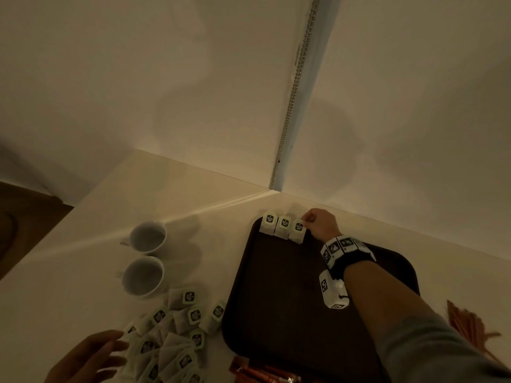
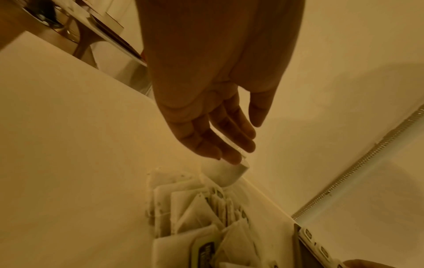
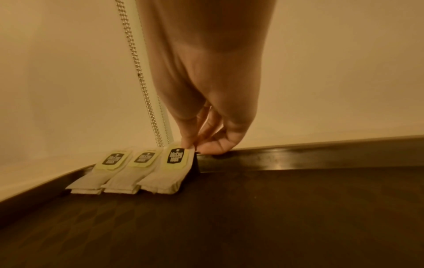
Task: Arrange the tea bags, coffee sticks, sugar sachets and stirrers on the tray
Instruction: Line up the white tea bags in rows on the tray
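Right wrist view shows me my right hand (image 3: 206, 134) pinching the top corner of the third tea bag (image 3: 171, 169), propped against the tray (image 3: 321, 208) rim mid-frame beside two others. Lower left of the head view, my left hand (image 1: 91, 357) hangs relaxed, holding nothing, over the loose tea bags (image 1: 177, 335) near two cups (image 1: 143, 276).

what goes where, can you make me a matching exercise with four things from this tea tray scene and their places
Things:
1. three tea bags
2. tea bag pile
3. cups
4. right hand

Places:
a. on the counter left of the tray, under the left hand
b. at the row's right end, pinching the last bag's tag
c. in a row along the tray's far rim
d. on the counter beyond the loose pile

Pairs: 1-c, 2-a, 3-d, 4-b
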`<action>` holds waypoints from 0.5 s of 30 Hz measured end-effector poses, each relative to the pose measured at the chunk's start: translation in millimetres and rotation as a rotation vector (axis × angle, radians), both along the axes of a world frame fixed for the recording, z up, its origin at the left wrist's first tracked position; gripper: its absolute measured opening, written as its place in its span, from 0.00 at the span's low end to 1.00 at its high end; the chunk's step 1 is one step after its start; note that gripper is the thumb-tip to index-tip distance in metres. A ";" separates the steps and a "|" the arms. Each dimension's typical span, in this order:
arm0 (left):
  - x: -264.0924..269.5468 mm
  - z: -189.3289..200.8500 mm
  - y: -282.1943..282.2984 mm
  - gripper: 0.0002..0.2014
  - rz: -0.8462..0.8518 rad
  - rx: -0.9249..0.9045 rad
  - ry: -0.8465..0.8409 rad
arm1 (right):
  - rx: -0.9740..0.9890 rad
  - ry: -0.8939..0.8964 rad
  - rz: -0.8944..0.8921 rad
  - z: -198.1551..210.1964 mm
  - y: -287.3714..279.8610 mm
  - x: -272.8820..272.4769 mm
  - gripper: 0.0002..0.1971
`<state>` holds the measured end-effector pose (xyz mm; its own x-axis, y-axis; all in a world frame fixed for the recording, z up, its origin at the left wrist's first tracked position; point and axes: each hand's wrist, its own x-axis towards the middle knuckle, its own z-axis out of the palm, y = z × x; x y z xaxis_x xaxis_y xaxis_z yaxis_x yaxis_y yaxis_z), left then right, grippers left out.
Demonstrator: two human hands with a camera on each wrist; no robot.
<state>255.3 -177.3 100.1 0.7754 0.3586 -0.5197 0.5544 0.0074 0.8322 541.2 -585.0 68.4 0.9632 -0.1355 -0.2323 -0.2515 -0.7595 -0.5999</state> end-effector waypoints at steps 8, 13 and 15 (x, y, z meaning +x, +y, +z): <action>-11.9 8.6 -3.0 0.09 0.070 -0.029 -0.009 | -0.051 -0.035 -0.010 6.3 11.0 -0.9 0.10; -17.0 6.1 -9.2 0.09 0.050 -0.023 -0.019 | 0.074 -0.073 0.353 35.8 76.6 -46.8 0.12; -17.8 5.4 -14.0 0.09 0.006 -0.001 -0.056 | 0.090 0.035 0.619 41.3 109.9 -73.1 0.15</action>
<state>237.5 -191.3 105.5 0.8010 0.3629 -0.4761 0.5069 0.0119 0.8619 468.1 -475.1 109.6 0.8485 0.4667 -0.2495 0.1984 -0.7176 -0.6676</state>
